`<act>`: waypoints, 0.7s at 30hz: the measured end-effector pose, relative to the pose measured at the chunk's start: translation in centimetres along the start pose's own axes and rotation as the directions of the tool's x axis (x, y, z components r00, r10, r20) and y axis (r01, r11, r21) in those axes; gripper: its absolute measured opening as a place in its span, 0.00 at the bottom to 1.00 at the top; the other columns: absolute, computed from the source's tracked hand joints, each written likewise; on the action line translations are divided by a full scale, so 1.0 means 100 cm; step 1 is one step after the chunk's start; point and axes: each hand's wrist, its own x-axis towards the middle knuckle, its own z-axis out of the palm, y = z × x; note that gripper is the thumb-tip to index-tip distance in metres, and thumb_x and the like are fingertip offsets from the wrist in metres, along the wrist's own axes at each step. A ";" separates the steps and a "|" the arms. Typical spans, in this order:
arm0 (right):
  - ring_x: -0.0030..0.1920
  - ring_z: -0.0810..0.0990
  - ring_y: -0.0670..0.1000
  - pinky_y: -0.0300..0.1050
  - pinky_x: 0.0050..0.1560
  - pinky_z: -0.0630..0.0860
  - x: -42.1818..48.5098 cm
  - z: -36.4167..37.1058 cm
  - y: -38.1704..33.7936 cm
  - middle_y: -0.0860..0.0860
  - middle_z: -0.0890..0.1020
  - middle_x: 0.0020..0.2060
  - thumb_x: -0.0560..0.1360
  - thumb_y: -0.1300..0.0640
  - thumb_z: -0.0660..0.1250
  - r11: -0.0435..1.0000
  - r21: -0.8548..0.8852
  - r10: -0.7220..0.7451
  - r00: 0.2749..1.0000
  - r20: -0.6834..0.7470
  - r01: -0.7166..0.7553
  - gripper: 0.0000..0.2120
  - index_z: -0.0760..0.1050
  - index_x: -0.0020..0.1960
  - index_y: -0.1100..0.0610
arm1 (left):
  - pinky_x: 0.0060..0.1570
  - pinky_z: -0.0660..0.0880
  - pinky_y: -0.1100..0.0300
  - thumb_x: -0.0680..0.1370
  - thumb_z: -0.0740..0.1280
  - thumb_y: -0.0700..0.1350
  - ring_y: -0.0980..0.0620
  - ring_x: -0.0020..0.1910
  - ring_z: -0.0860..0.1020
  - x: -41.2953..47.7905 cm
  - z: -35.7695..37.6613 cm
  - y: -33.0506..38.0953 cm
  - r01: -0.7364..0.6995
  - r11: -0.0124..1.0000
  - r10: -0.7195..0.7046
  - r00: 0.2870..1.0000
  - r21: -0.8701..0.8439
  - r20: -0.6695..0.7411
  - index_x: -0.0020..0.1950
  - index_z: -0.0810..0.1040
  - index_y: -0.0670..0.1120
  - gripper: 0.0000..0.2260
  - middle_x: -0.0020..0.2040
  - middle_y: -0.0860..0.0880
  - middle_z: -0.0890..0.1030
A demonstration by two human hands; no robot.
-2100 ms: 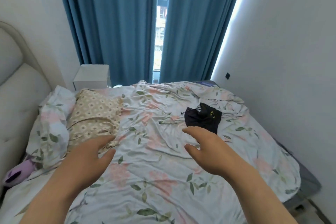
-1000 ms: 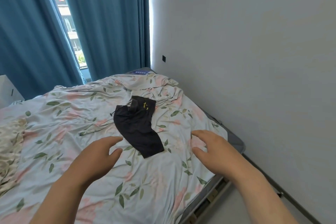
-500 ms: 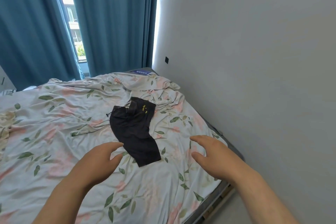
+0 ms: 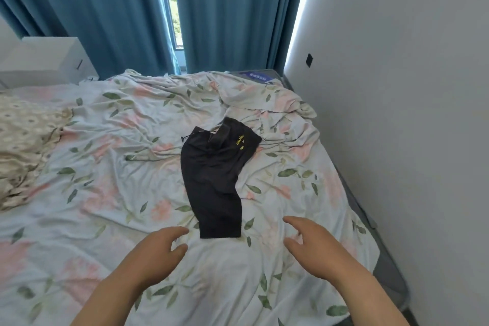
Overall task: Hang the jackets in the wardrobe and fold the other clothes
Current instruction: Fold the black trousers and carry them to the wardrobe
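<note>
Across the lower two-thirds of the frame, a rumpled floral sheet, pale with pink blooms and green leaves, covers a bed that runs up to the window. Blue curtains fill the top of the frame from the left edge to right of centre, parted by a narrow gap that shows a strip of window. A plain white wall takes the whole right side, close against the bed's edge. At the left edge, mid-frame, a beige patterned cloth lies bunched on the sheet, and above it in the upper left stands a white bedside cabinet.

A black garment with small yellow lettering lies unfolded on the sheet just right of centre, its narrow end pointing toward the bottom of the frame and a drawstring trailing at its upper left.

Below it, the person's left hand and right hand reach forward over the sheet, one either side of the garment's near end, fingers loosely spread and holding nothing. Neither touches the garment.

A blue label shows on the mattress corner at upper right, near a small dark wall socket.
</note>
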 end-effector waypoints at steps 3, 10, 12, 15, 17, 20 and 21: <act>0.73 0.66 0.45 0.38 0.70 0.62 0.037 0.010 0.027 0.42 0.66 0.75 0.81 0.46 0.61 0.999 0.033 0.018 0.999 0.034 -0.019 0.26 0.61 0.77 0.44 | 0.67 0.67 0.61 0.81 0.63 0.53 0.59 0.69 0.70 0.013 0.025 0.005 0.052 0.998 -0.051 0.998 -0.047 0.020 0.72 0.71 0.57 0.19 0.71 0.58 0.72; 0.62 0.73 0.43 0.37 0.61 0.70 0.133 0.102 0.072 0.42 0.73 0.68 0.79 0.50 0.65 0.966 0.207 0.110 0.973 0.205 -0.153 0.23 0.68 0.73 0.45 | 0.62 0.70 0.65 0.80 0.65 0.50 0.60 0.63 0.73 0.076 0.107 -0.031 0.208 0.959 -0.189 0.976 -0.191 0.112 0.68 0.74 0.58 0.16 0.68 0.58 0.74; 0.60 0.74 0.42 0.39 0.61 0.73 0.160 0.142 0.082 0.41 0.74 0.64 0.78 0.50 0.66 0.952 0.238 0.129 0.958 0.256 -0.192 0.23 0.69 0.73 0.47 | 0.61 0.69 0.65 0.80 0.67 0.49 0.60 0.62 0.73 0.100 0.133 -0.053 0.229 0.944 -0.208 0.972 -0.238 0.111 0.67 0.74 0.57 0.16 0.67 0.57 0.75; 0.59 0.77 0.44 0.40 0.62 0.73 0.200 0.187 0.093 0.43 0.75 0.63 0.78 0.54 0.67 0.929 0.289 0.147 0.947 0.285 -0.231 0.23 0.70 0.72 0.51 | 0.57 0.69 0.65 0.79 0.67 0.49 0.60 0.61 0.73 0.137 0.174 -0.086 0.245 0.923 -0.223 0.969 -0.298 0.105 0.68 0.74 0.56 0.16 0.66 0.56 0.76; 0.61 0.77 0.46 0.44 0.65 0.73 0.226 0.213 0.096 0.47 0.76 0.66 0.78 0.55 0.66 0.925 0.309 0.150 0.959 0.240 -0.222 0.22 0.71 0.72 0.52 | 0.56 0.69 0.64 0.79 0.67 0.49 0.59 0.63 0.73 0.163 0.199 -0.107 0.269 0.899 -0.255 0.963 -0.347 0.088 0.70 0.73 0.54 0.18 0.68 0.56 0.74; 0.64 0.76 0.51 0.47 0.65 0.73 0.273 0.236 0.093 0.49 0.74 0.67 0.79 0.54 0.65 0.924 0.316 0.178 0.974 0.139 -0.214 0.23 0.69 0.73 0.53 | 0.60 0.70 0.62 0.80 0.66 0.51 0.54 0.68 0.72 0.202 0.225 -0.124 0.278 0.898 -0.271 0.960 -0.341 0.069 0.75 0.67 0.53 0.24 0.71 0.56 0.71; 0.61 0.76 0.51 0.47 0.60 0.73 0.287 0.240 0.090 0.50 0.75 0.64 0.79 0.53 0.63 0.917 0.332 0.197 0.975 0.103 -0.220 0.20 0.71 0.70 0.53 | 0.58 0.70 0.64 0.79 0.66 0.51 0.57 0.66 0.73 0.213 0.230 -0.127 0.247 0.909 -0.245 0.968 -0.334 0.049 0.75 0.67 0.54 0.24 0.68 0.59 0.72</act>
